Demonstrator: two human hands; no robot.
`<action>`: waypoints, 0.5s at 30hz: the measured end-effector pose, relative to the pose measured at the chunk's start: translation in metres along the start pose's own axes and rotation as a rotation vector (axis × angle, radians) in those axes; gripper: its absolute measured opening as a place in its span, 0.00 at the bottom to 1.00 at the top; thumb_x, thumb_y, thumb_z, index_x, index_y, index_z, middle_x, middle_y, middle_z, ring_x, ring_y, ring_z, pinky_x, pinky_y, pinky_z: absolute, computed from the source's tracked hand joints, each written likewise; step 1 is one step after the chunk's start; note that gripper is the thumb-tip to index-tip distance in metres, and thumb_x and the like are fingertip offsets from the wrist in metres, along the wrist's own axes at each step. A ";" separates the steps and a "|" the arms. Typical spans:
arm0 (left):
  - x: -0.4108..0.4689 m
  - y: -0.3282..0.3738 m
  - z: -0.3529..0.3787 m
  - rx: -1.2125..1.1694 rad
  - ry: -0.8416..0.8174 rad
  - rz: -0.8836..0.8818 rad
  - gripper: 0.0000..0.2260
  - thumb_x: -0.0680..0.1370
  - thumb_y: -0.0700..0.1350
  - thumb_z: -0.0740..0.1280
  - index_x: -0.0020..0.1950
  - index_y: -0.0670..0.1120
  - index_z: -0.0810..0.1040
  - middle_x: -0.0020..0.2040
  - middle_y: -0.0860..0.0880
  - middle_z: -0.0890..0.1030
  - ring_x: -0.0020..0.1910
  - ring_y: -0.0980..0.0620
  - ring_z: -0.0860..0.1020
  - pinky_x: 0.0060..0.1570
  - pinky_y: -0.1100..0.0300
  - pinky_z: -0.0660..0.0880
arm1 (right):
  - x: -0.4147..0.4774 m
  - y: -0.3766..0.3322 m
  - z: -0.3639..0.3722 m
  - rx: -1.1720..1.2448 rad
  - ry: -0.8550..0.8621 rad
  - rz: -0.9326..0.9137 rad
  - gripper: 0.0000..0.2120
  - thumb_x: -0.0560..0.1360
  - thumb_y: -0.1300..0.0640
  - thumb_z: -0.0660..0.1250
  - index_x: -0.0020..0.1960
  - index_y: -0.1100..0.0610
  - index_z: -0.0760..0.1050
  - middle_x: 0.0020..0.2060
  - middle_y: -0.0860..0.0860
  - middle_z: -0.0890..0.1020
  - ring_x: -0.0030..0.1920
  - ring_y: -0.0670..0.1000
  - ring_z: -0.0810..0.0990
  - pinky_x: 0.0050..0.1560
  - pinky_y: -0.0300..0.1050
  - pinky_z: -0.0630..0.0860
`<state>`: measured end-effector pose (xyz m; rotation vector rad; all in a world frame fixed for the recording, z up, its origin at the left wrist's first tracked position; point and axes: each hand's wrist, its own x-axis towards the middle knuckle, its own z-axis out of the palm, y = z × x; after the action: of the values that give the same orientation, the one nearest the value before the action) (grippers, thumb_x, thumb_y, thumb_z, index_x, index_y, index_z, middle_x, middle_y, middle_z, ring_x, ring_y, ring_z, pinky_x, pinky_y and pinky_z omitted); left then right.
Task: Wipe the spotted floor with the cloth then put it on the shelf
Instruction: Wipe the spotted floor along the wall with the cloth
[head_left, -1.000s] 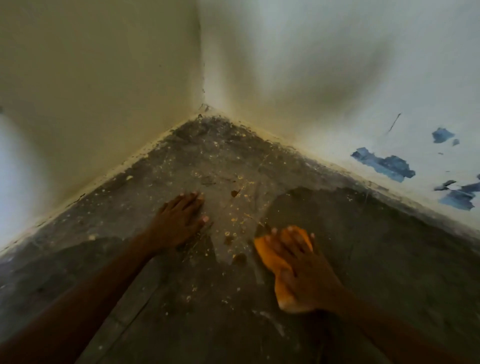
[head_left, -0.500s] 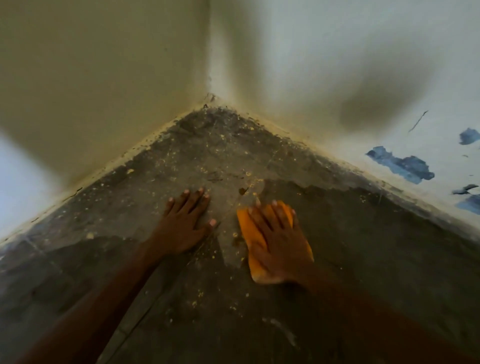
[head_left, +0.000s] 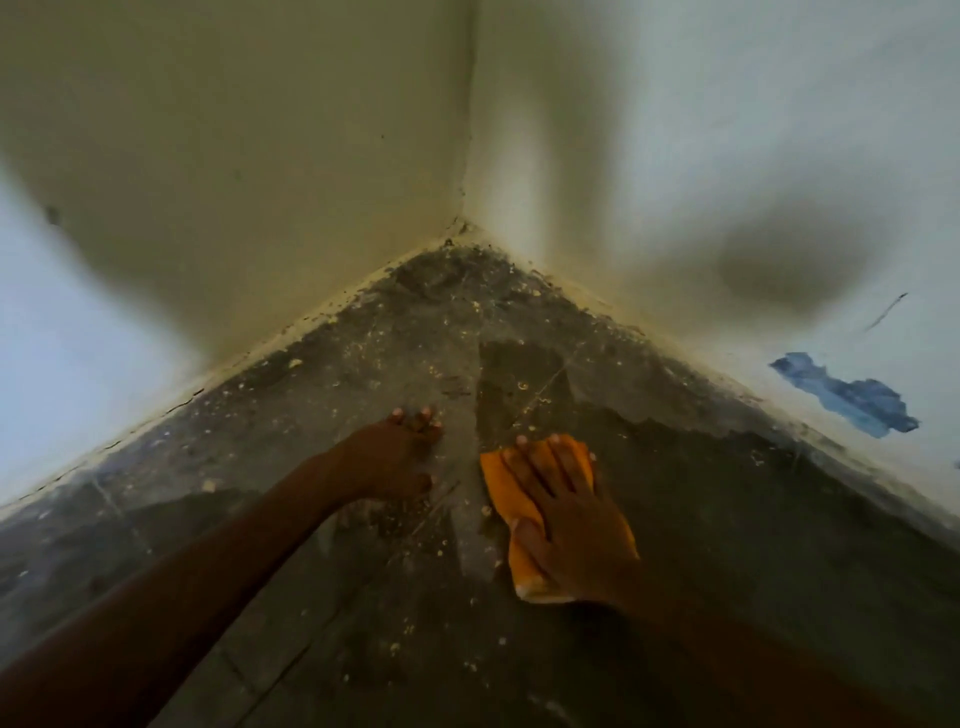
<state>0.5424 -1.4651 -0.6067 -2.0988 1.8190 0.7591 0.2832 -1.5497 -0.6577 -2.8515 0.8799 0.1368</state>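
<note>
We are down on the floor in a room corner, mid-wipe. Our right hand lies flat on the orange cloth, fingers spread and pointing toward twelve o'clock, palm pressing the cloth onto the floor; it pins the cloth down, it does not pinch it. The cloth sits at about five o'clock from the corner where the two walls meet, just right of the view's middle, with its near edge showing at six o'clock below the wrist.

Our left hand is planted on the floor at nine o'clock from the cloth, near but apart from it. It holds nothing; the fingers seem curled with the tips on the floor, as a prop for our weight.

As to progress, we judge the wiping partly done. A darker, damp-looking band runs from the cloth toward twelve o'clock, and the floor off to three o'clock reads as darker and cleaner too. Pale specks and crumbs lie thick between the hands, toward the corner at twelve, along the left wall's foot at ten o'clock, and down toward six.

So most of the left half is left to wipe, we think. The shelf is nowhere in view, so putting the cloth away is all to come
</note>
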 end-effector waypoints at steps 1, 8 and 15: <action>0.000 -0.003 0.000 0.004 -0.001 0.008 0.36 0.79 0.58 0.59 0.78 0.50 0.41 0.79 0.47 0.41 0.78 0.40 0.45 0.73 0.48 0.55 | 0.027 0.006 0.000 -0.055 -0.026 0.004 0.38 0.75 0.30 0.42 0.80 0.44 0.38 0.80 0.47 0.40 0.79 0.58 0.37 0.76 0.69 0.43; -0.002 -0.010 0.014 -0.061 0.048 0.018 0.34 0.80 0.57 0.58 0.78 0.53 0.40 0.79 0.50 0.38 0.77 0.42 0.41 0.74 0.45 0.53 | 0.180 0.008 -0.024 0.118 0.100 0.248 0.31 0.82 0.38 0.44 0.81 0.49 0.45 0.81 0.50 0.47 0.80 0.61 0.42 0.75 0.69 0.41; -0.002 -0.007 0.009 -0.054 0.037 -0.011 0.33 0.80 0.58 0.57 0.78 0.53 0.42 0.79 0.50 0.40 0.78 0.42 0.43 0.73 0.46 0.54 | -0.003 0.019 0.008 0.018 0.022 0.050 0.34 0.78 0.32 0.39 0.80 0.43 0.38 0.80 0.44 0.40 0.80 0.55 0.38 0.76 0.67 0.44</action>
<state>0.5467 -1.4574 -0.6138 -2.1687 1.8233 0.7807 0.2698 -1.5621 -0.6678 -2.8214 0.9517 0.1035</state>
